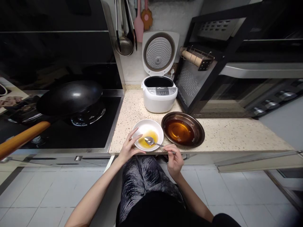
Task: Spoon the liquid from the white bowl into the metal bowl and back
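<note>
A white bowl [156, 126] with a shallow pool of yellow liquid [144, 144] sits near the counter's front edge. My left hand [128, 148] grips its left side, the fingers over the rim and the thumb along the front. In my right hand [175, 161] is the handle of a metal spoon [149, 140]. The spoon's head is inside the bowl, at the yellow liquid. Just to the right, close to the white bowl, stands a wide metal basin [200, 130] holding reddish-brown liquid [179, 131].
Behind the bowls is a white rice cooker [159, 102] with its lid [159, 52] raised. A black wok [71, 97] with a wooden handle [25, 138] rests on the stove at left. A dark rack [204, 85] stands at right; utensils [125, 45] hang on the wall.
</note>
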The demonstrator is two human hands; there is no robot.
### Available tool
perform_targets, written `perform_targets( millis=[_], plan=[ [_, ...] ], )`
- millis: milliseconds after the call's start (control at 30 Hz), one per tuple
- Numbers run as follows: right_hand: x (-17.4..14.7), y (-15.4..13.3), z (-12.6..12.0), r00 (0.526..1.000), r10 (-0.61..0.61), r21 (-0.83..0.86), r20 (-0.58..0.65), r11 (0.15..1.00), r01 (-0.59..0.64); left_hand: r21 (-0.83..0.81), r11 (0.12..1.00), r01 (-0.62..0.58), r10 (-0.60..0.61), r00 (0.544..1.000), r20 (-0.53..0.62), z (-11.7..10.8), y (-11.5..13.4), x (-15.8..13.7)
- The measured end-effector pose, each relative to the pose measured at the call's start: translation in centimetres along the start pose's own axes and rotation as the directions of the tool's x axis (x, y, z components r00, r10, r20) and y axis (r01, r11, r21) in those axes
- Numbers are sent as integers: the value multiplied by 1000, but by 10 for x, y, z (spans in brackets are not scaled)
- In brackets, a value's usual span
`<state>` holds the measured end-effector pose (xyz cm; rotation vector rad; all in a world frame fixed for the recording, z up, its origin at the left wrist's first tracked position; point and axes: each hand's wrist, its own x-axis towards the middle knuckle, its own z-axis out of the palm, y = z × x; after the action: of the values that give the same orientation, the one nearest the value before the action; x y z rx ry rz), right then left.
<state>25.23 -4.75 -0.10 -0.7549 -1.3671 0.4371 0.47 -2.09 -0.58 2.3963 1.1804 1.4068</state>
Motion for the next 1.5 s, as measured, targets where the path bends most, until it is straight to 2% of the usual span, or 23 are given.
perform_targets(
  millis=[533, 1067, 1500],
  plan=[
    [-9, 3, 11, 970, 240, 91, -40, 968, -235, 16, 1000, 11, -11, 1000, 14, -1, 1, 0],
    [12, -3, 10, 954, 234, 168, -187, 965, -204, 1, 1000, 21, -21, 1000, 20, 0, 0, 0],
    [31, -3, -6, 935, 168, 103, -313, 984, -142, 29, 999, 20, -21, 999, 25, -1, 0, 0]
  ],
)
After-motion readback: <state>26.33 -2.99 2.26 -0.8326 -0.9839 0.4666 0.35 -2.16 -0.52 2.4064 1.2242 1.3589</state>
